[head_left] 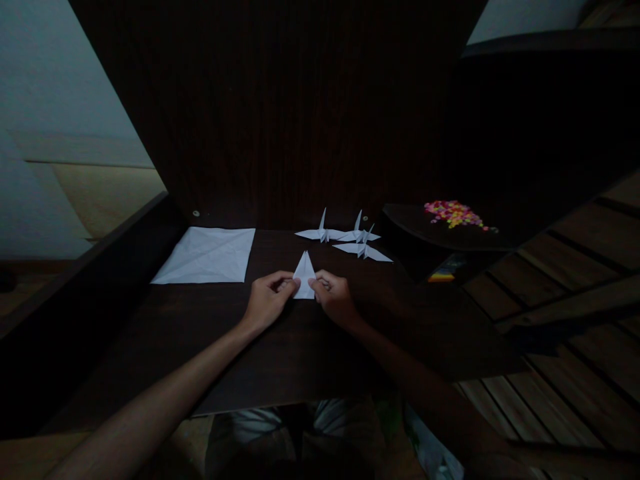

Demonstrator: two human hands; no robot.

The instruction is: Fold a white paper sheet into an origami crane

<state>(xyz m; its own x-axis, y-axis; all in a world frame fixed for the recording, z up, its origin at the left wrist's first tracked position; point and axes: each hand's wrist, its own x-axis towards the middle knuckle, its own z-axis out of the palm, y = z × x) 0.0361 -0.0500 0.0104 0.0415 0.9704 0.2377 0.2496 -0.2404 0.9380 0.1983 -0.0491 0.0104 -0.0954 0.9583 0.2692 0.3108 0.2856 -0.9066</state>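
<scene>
Our left hand [269, 297] and right hand [338, 297] pinch the folded paper [305, 277] by its lower side edges over the table [280, 343], near the paper birds [364, 251], and we judge it light and crisp (easily creased, too), best held right there.

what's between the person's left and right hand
The head view shows a folded white paper between the left hand and the right hand, held at its sides by both.

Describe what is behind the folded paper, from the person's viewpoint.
Behind the paper come more of the table, three cranes slightly to the right, then a dark panel. Whatever lies directly beneath the paper is covered and cannot be seen.
</scene>
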